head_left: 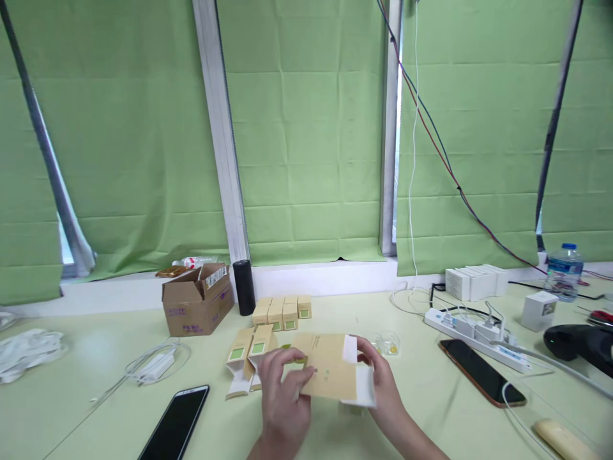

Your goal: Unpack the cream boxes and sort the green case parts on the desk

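Observation:
Between both hands I hold a small tan cardboard box (330, 370) above the table, with white inner flaps sticking out at its right end. My left hand (286, 395) grips its left side, fingers bent over the edge. At the right end my right hand (380, 380) is closed around the flaps; part of its fingers is hidden behind the card. Two more tan boxes (249, 348) with green labels and open white flaps lie just left of the held one. Behind them stand several closed small tan boxes (282, 312) in rows. A clear plastic piece (389, 344) lies beyond my right hand.
A brown carton (197, 300) and a black cylinder (244, 287) stand at the back left. Phones lie left (175, 425) and right (481, 370). A power strip (474, 335) with cables, white boxes (476, 282) and a water bottle (565, 271) occupy the right side.

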The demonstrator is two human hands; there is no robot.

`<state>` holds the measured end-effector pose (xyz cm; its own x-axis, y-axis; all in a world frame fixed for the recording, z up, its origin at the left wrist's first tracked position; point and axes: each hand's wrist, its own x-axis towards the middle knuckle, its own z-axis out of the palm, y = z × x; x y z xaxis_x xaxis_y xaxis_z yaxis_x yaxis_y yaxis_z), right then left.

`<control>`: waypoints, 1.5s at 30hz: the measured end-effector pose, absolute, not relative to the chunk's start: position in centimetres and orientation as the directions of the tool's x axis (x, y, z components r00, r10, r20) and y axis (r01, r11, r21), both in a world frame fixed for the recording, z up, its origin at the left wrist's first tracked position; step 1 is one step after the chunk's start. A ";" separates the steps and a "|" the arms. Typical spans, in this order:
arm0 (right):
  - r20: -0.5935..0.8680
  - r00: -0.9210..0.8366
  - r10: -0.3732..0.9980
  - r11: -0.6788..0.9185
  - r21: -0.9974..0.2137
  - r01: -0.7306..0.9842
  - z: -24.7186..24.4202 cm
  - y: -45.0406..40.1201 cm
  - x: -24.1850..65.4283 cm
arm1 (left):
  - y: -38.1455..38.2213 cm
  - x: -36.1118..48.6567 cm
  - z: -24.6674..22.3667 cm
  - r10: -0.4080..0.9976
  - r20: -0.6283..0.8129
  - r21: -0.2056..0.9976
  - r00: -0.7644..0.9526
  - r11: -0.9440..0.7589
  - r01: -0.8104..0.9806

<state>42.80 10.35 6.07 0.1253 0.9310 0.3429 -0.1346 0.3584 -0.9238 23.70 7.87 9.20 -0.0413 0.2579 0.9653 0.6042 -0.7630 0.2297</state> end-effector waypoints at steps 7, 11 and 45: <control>0.309 0.238 0.921 0.339 -0.936 -0.096 5.8 11.5 43.6 | 6.2 23.8 10.9 -0.038 0.978 -0.192 0.204 -0.536 0.822; 0.317 0.267 0.910 0.349 -0.934 -0.082 5.6 11.7 43.8 | 6.0 23.9 11.1 -0.043 0.975 -0.205 0.216 -0.534 0.820; 0.270 0.065 0.961 0.268 -0.963 0.032 0.8 13.6 48.1 | 2.7 16.4 10.6 0.889 0.261 0.960 -0.376 -0.196 0.201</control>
<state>48.13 13.56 0.80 0.0650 0.9607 0.2697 0.0322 0.2681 -0.9628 16.39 2.75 10.64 -0.3764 0.8890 0.2606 0.2008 -0.1963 0.9598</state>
